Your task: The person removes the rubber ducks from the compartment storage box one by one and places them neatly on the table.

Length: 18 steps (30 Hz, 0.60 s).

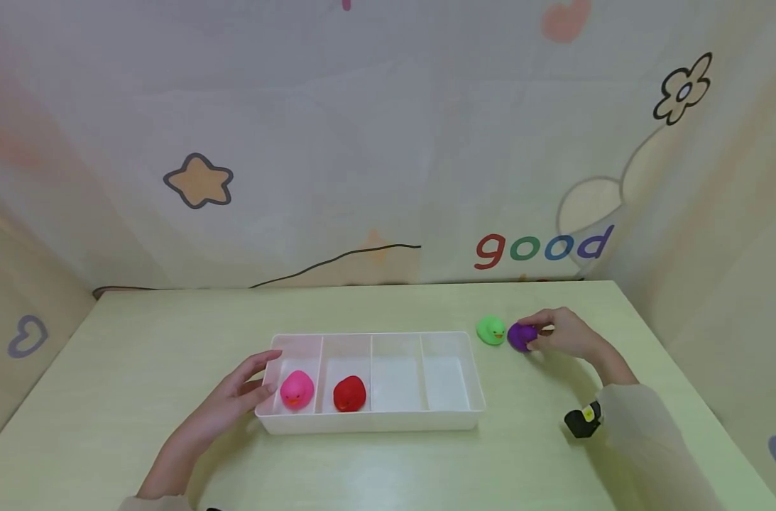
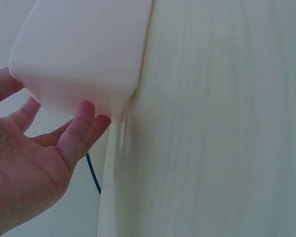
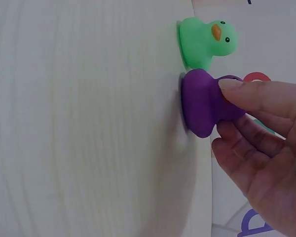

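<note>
My right hand (image 1: 569, 332) pinches a purple rubber duck (image 3: 201, 101) between thumb and fingers, at the table's right side. Just left of it stands a green rubber duck (image 1: 491, 330), facing the purple one. A white tray with compartments (image 1: 375, 423) lies in front of me. My left hand (image 1: 234, 392) touches its left end with fingers spread; in the left wrist view the fingertips (image 2: 87, 109) rest against the tray's outer wall. Inside, a pink duck (image 1: 297, 389) sits in the leftmost compartment and a red duck (image 1: 349, 394) in the one beside it. The two right compartments hold nothing.
The pale wood-grain table (image 1: 388, 472) ends at a printed curtain (image 1: 336, 142) along the back and both sides. A black strap piece (image 1: 582, 420) sits at the right sleeve's cuff.
</note>
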Each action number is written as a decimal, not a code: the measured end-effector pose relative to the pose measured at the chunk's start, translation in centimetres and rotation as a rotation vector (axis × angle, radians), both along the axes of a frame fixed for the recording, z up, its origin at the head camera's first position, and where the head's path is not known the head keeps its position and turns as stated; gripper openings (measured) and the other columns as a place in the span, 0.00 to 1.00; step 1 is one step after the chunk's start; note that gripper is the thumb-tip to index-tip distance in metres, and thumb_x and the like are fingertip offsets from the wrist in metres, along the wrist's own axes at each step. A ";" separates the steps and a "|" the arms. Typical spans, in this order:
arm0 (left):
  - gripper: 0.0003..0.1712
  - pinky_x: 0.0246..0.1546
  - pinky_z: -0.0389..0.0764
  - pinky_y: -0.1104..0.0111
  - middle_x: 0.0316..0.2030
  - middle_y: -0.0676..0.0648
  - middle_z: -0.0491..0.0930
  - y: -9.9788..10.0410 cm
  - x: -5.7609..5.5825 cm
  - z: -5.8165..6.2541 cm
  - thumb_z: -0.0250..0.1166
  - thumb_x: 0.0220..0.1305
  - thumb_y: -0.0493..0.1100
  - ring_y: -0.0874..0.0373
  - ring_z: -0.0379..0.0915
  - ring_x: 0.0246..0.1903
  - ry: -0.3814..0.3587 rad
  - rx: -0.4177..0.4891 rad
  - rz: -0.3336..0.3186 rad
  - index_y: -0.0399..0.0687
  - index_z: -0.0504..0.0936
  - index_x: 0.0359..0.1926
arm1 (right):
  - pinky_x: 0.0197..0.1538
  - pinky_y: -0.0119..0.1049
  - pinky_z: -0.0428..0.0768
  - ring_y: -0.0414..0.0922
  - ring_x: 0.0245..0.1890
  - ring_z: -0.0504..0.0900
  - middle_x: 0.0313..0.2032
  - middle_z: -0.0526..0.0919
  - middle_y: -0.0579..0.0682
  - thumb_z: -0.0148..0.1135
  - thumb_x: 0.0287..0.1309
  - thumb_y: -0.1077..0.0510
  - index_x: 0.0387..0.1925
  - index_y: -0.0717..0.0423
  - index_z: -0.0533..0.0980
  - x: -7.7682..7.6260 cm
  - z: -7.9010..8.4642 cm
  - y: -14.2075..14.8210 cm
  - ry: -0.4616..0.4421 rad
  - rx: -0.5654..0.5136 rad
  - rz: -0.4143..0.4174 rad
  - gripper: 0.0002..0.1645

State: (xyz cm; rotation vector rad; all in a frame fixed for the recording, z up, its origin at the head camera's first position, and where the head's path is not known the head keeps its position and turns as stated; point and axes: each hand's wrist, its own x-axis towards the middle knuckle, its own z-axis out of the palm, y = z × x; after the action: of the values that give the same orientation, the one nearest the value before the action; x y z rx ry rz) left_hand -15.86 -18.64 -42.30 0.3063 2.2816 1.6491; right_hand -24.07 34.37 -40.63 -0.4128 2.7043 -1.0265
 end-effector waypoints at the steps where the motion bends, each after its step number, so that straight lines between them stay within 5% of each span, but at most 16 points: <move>1: 0.29 0.52 0.70 0.50 0.65 0.35 0.52 0.0 0.1 0.0 0.54 0.65 0.43 0.34 0.58 0.59 0.001 0.001 0.001 0.52 0.58 0.66 | 0.48 0.47 0.76 0.60 0.48 0.74 0.47 0.76 0.67 0.64 0.48 0.66 0.49 0.72 0.73 0.0 -0.1 -0.1 0.009 -0.003 -0.006 0.24; 11: 0.30 0.53 0.69 0.50 0.65 0.35 0.52 -0.4 0.2 -0.2 0.55 0.65 0.44 0.35 0.58 0.59 -0.001 0.000 0.001 0.53 0.57 0.66 | 0.50 0.50 0.74 0.63 0.50 0.73 0.48 0.74 0.70 0.61 0.49 0.70 0.51 0.73 0.71 0.0 -0.8 -0.8 0.073 -0.009 -0.051 0.25; 18: 0.29 0.52 0.70 0.50 0.65 0.36 0.52 -0.3 -0.1 -0.3 0.54 0.66 0.44 0.34 0.57 0.59 0.012 0.007 -0.005 0.53 0.58 0.66 | 0.55 0.51 0.66 0.63 0.54 0.68 0.54 0.68 0.70 0.63 0.50 0.69 0.57 0.74 0.64 1.9 1.6 -2.8 0.200 -0.073 -0.101 0.32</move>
State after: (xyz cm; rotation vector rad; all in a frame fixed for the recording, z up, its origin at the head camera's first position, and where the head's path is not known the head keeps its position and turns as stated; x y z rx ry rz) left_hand -15.98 -18.92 -42.61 0.3241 2.2826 1.6579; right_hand -22.20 31.58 -39.02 -0.4154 2.8970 -1.1720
